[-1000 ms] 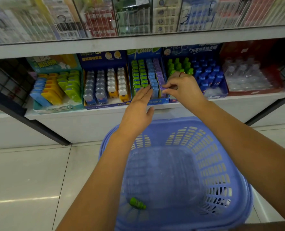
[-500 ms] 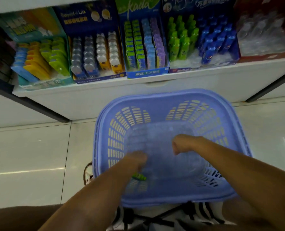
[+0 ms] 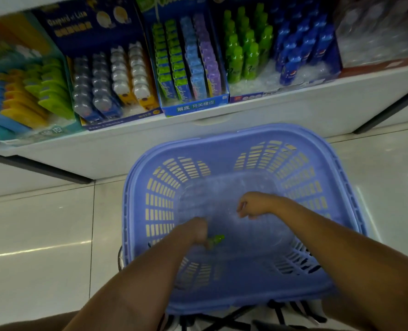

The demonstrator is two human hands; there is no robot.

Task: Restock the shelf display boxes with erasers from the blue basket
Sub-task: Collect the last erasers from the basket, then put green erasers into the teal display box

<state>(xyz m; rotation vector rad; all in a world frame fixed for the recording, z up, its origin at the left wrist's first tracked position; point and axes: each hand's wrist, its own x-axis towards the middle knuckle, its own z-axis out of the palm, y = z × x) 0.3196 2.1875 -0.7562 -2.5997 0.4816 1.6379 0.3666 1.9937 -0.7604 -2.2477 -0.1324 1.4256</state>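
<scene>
Nearest me, the left hand [image 3: 193, 231] is down inside the blue basket [image 3: 160, 204], fingers curled and pinching the green eraser [image 3: 217, 240] low in the basket, at about 7 o'clock from its middle; the eraser's long axis runs from 8 to 2 o'clock, its free end poking out toward 2; the blur hides which end is the cap. At 1 o'clock from that hand, and apart from it, the right hand [image 3: 253, 205] hangs with fingers curled under; I cannot tell whether it grips anything. I see nothing else in the basket, so this looks like the last piece. Beyond, at 12 o'clock, the shelf [image 3: 269, 111] carries display boxes that look mostly full; the green bottle-eraser box [image 3: 243, 51] shows room at its front, which I judge to be the remaining slot.
</scene>
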